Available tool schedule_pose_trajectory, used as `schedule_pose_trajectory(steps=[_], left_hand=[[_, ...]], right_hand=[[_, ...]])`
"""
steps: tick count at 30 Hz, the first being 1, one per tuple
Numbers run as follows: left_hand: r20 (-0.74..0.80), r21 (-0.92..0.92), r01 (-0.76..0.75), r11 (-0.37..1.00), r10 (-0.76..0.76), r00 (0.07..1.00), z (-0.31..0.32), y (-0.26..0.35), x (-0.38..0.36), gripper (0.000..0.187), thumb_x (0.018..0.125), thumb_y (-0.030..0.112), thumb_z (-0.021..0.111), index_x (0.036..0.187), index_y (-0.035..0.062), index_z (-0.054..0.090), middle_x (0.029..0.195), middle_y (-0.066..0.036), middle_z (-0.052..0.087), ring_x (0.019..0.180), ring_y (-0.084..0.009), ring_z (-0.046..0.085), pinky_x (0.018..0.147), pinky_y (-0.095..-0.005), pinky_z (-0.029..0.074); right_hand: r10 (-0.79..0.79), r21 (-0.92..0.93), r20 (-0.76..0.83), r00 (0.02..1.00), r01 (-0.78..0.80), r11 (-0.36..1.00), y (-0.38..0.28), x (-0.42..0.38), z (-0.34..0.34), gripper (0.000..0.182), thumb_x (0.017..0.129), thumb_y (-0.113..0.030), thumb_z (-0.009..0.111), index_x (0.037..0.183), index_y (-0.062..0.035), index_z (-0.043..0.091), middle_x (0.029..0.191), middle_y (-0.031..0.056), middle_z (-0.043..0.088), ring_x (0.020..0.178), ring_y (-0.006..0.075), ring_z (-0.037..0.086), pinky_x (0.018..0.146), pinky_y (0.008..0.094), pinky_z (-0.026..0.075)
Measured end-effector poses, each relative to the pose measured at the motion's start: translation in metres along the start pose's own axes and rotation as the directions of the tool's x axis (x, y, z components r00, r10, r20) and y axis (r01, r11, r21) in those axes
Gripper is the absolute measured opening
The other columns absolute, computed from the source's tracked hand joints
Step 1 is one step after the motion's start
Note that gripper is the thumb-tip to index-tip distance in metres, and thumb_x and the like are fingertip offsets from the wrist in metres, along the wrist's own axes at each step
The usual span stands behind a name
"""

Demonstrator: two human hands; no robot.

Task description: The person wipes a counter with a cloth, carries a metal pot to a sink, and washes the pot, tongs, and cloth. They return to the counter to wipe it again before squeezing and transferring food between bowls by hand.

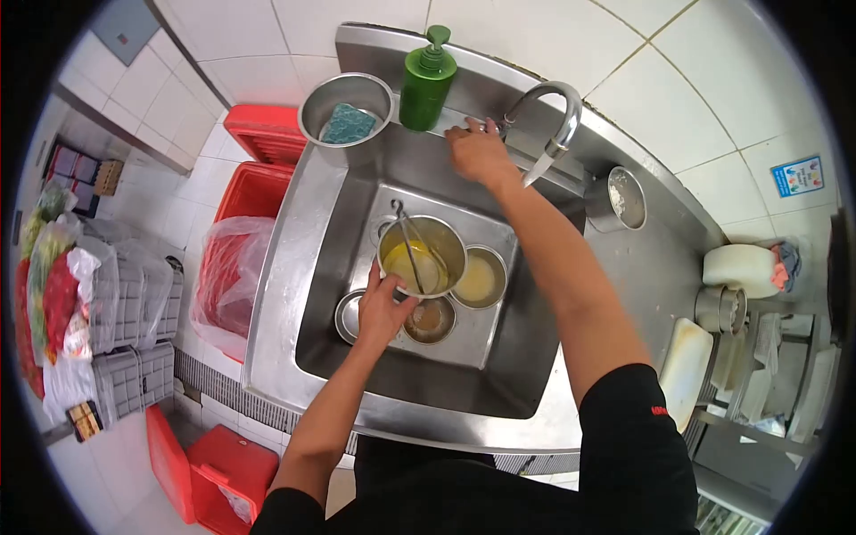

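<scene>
My left hand grips the near side of a round metal pot, held over the sink. The pot has yellowish liquid inside, and a metal utensil with a hooked handle leans in it. Behind the sink, my right hand reaches the base of the faucet, its fingers around the handle, which is mostly hidden. A whitish stream of water comes from the spout. Below the pot sit a bowl of pale yellow liquid, a bowl of brownish liquid and another metal bowl.
A green pump bottle and a metal pot with a teal sponge stand at the back left. A metal container is right of the faucet. Red bins and grey crates lie left.
</scene>
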State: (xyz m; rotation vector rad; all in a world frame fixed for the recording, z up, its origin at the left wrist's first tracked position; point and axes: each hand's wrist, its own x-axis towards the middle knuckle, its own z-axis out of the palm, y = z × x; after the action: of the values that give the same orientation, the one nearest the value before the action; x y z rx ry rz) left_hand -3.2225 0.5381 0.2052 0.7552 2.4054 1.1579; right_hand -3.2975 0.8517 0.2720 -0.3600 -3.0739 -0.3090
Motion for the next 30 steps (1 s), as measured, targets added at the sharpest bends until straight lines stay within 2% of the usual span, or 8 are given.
schedule_pose_trajectory(steps=[3,5,8,10,16,21,27,30], left_hand=[[0.011,0.04,-0.042,0.998,0.042,0.999,0.034,-0.033,0.042,0.034,0.067,0.015,0.08,0.09,0.0081,0.056,0.143,-0.021,0.038,0.091,-0.0354,0.064,0.078,-0.0416,0.053],[0.022,-0.014,0.015,1.0,-0.015,1.0,0.062,-0.062,0.062,0.033,0.067,0.014,0.079,0.089,0.0076,0.056,0.142,-0.02,0.039,0.087,-0.0347,0.065,0.077,-0.0414,0.053],[0.055,-0.086,0.153,0.985,-0.148,0.987,0.084,-0.077,0.08,0.031,0.068,0.012,0.079,0.087,0.0067,0.055,0.142,-0.019,0.039,0.088,-0.0332,0.065,0.076,-0.041,0.053],[0.029,-0.072,0.016,0.997,-0.014,0.999,0.103,-0.099,0.092,0.03,0.068,0.009,0.077,0.09,0.0086,0.058,0.142,-0.021,0.039,0.103,-0.0349,0.06,0.083,-0.0412,0.052],[-0.02,0.324,-0.141,0.935,0.155,0.988,0.143,-0.117,0.129,0.03,0.075,0.001,0.061,0.103,0.0088,0.062,0.138,-0.022,0.043,0.117,-0.0452,0.049,0.097,-0.0447,0.045],[-0.077,0.007,-0.172,0.985,0.172,0.982,0.172,-0.069,0.207,0.052,0.078,0.002,0.058,0.129,0.0074,0.049,0.142,-0.025,0.039,0.125,-0.0385,0.045,0.103,-0.0418,0.039],[0.383,0.087,0.04,0.995,-0.07,0.921,0.195,-0.063,0.25,0.082,0.079,0.017,0.067,0.149,0.0186,0.024,0.138,-0.018,0.046,0.119,-0.0359,0.052,0.099,-0.0438,0.043],[0.255,0.242,-0.344,0.907,0.283,0.925,0.198,-0.067,0.232,0.061,0.076,0.018,0.07,0.131,0.0167,0.045,0.122,-0.014,0.057,0.111,-0.0344,0.056,0.093,-0.0436,0.046]], right_hand=[[-0.005,0.016,0.219,0.976,0.002,1.0,-0.017,0.0,-0.015,0.033,0.087,-0.018,0.052,0.117,-0.007,0.062,0.118,0.013,0.062,0.118,0.0304,0.053,0.104,0.0463,0.038],[0.125,0.435,0.178,0.976,-0.192,0.879,-0.028,-0.023,-0.016,0.026,0.086,-0.022,0.055,0.103,-0.0055,0.067,0.105,0.0122,0.067,0.105,0.0308,0.061,0.093,0.0456,0.047],[0.346,0.558,0.321,0.881,-0.472,0.683,-0.027,-0.069,0.033,0.026,0.085,-0.026,0.059,0.09,-0.0019,0.067,0.088,0.0096,0.068,0.087,0.028,0.065,0.08,0.0403,0.052],[0.098,0.624,0.776,0.623,-0.781,0.028,-0.019,-0.084,0.046,0.033,0.086,-0.029,0.06,0.095,0.0023,0.068,0.089,0.0103,0.069,0.08,0.0225,0.064,0.074,0.0346,0.051],[0.32,0.772,0.597,0.736,-0.636,0.023,-0.015,-0.089,0.006,0.028,0.086,-0.023,0.063,0.095,0.0028,0.07,0.094,0.0085,0.068,0.084,0.0161,0.061,0.077,0.0283,0.047],[0.403,0.75,0.614,0.678,-0.661,-0.029,-0.012,-0.095,-0.013,0.029,0.088,-0.024,0.061,0.097,0.0022,0.07,0.096,0.0078,0.067,0.087,0.0139,0.058,0.079,0.0262,0.044],[0.344,0.772,0.62,0.705,-0.627,-0.105,-0.014,-0.096,-0.03,0.033,0.089,-0.029,0.06,0.097,0.0012,0.07,0.091,0.0046,0.066,0.086,0.0123,0.054,0.079,0.0263,0.041],[0.36,0.775,0.59,0.723,-0.631,-0.002,-0.015,-0.094,-0.025,0.036,0.088,-0.031,0.06,0.096,0.0021,0.07,0.092,0.0044,0.066,0.086,0.013,0.056,0.082,0.0274,0.042]])
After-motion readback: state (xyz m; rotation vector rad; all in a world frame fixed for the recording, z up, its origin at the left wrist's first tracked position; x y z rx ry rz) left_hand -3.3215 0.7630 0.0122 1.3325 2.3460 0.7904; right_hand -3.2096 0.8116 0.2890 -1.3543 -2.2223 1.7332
